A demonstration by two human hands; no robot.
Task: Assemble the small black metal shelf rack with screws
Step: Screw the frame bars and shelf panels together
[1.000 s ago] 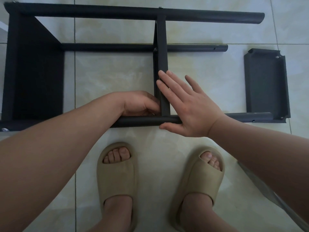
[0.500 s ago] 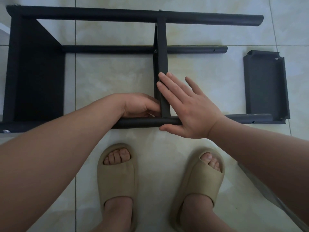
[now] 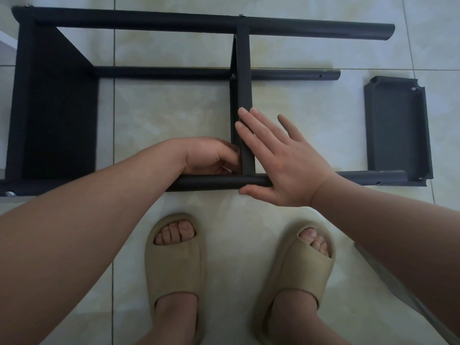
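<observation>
two hands meet at the middle shelf: right hand pressed flat, spread; left hand curled, grip unclear.

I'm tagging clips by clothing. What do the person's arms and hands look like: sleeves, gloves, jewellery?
No sleeves are in view. The left hand and right hand wear no gloves, and no ring, watch or bracelet shows on either wrist.

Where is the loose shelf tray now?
The loose shelf tray lies on the tile floor at the head view's far right, beyond the right hand, its near edge meeting the nearest rail.
</observation>
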